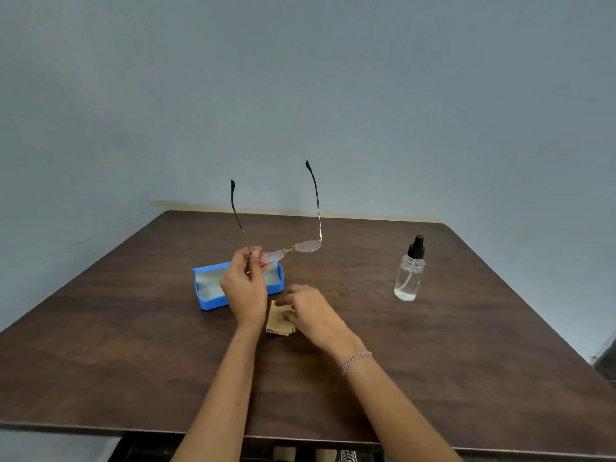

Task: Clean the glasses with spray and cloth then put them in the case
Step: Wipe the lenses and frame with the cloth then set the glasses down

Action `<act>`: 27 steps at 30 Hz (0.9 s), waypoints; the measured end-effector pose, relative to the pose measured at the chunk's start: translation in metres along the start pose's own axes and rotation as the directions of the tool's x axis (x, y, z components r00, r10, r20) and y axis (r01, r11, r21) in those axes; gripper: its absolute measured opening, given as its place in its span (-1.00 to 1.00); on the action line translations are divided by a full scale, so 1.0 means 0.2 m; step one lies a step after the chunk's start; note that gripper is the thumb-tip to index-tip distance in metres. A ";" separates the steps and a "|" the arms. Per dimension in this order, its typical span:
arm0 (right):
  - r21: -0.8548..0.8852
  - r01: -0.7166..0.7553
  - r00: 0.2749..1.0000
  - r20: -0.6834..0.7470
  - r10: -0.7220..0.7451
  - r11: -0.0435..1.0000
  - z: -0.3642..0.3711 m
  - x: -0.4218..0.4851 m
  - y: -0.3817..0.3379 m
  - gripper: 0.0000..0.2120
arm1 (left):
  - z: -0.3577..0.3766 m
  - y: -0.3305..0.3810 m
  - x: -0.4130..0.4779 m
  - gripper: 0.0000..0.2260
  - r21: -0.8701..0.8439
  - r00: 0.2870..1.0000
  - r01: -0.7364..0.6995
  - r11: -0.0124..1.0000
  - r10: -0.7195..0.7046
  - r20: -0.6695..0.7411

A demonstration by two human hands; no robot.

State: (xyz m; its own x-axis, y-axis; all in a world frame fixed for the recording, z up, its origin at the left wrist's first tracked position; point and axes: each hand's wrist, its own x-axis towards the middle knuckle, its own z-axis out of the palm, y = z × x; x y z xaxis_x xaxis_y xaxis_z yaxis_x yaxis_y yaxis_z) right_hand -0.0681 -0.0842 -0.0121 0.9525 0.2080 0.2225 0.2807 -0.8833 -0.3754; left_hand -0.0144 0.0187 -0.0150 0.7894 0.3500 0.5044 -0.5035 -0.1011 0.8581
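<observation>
The left grip (245, 288) pinches the gold thin-rimmed metal glasses (301, 246) at one hinge, raised above the open blue plastic case (206, 300). The right grip (310, 311) clasps the tan square cloth (278, 325) on the dark wooden surface (133, 361); the clear spray bottle (409, 271) stands at its two o'clock.

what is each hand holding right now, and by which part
The left hand pinches the glasses at the frame corner beside one lens. The right hand grips the cloth near its top edge.

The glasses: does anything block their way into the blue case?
Nothing visible does. The case lies open, the left hand holds the glasses raised close by, and the cloth lies beside it.
</observation>
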 end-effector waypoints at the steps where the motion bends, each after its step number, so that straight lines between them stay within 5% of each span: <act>1: -0.027 -0.001 0.999 0.053 0.002 1.000 0.01 0.01 0.00 -0.68 | -0.01 -0.01 -0.01 -0.91 0.014 1.000 -0.009 1.000 0.009 -0.004; 8: -0.103 0.018 0.987 0.162 -0.001 0.995 -0.01 0.05 0.02 -0.61 | -0.01 -0.02 0.00 -0.87 0.085 0.999 -0.038 0.996 0.038 0.000; 14: -0.152 0.020 0.996 0.091 -0.006 0.988 -0.01 0.08 0.02 -0.75 | -0.01 -0.02 0.00 -0.87 0.136 0.998 -0.061 0.989 0.061 0.007; 16: -0.082 -0.015 0.999 0.046 0.019 0.996 0.00 0.06 0.05 -0.78 | -0.01 -0.02 0.00 -0.88 0.141 0.998 -0.063 0.988 0.063 0.007; 18: 0.173 -0.119 0.992 -0.018 0.124 0.978 0.01 0.05 0.10 -0.81 | -0.01 -0.03 0.00 -0.89 0.141 0.997 -0.074 0.987 0.073 0.009; 19: 0.379 -0.186 0.975 -0.045 0.219 0.906 0.00 0.04 0.12 -0.83 | -0.01 -0.03 0.00 -0.89 0.139 0.997 -0.079 0.987 0.078 0.010; 22: 0.869 -0.236 0.854 -0.029 0.520 0.435 -0.05 0.04 0.20 -0.84 | 0.00 -0.02 -0.02 -0.88 0.143 0.993 -0.116 0.983 0.114 0.022; 24: 0.963 -0.157 0.789 -0.009 0.614 0.217 -0.09 0.03 0.24 -0.78 | 0.02 -0.01 -0.04 -0.88 0.157 0.989 -0.144 0.977 0.140 0.037; 27: 0.998 -0.053 0.756 0.022 0.655 0.028 -0.14 0.02 0.28 -0.75 | 0.04 0.01 -0.06 -0.88 0.167 0.984 -0.178 0.970 0.171 0.055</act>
State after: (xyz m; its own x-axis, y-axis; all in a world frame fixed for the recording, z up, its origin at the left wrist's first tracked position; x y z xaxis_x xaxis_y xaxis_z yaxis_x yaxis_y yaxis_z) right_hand -0.0525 -0.1445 -0.0068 0.9060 -0.4119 -0.0971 0.0759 0.3840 -0.9202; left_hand -0.0216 0.0060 -0.0195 0.7098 0.2763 0.6480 -0.5698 -0.3156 0.7587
